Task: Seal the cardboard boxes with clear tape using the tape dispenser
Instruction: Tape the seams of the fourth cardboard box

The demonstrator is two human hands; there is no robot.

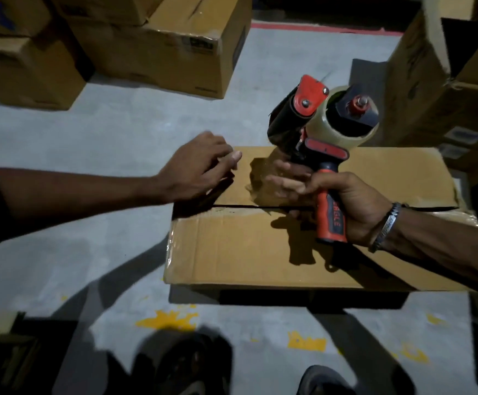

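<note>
The left hand (200, 163) is held with fingers relaxed and loosely spread at the far left corner of the cardboard box (260, 246), which is set on the grey floor (104, 132); whether it touches cannot be told. The flaps are seen closed, a dark seam running between them. To the right, the tape dispenser (327, 143) is gripped by its orange handle in the right hand (351, 206), raised above the box with its clear roll uppermost

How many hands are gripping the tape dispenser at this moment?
1. The right hand grips the tape dispenser by its handle over the cardboard box; the left hand holds nothing, open at the box's far-left corner.
</note>
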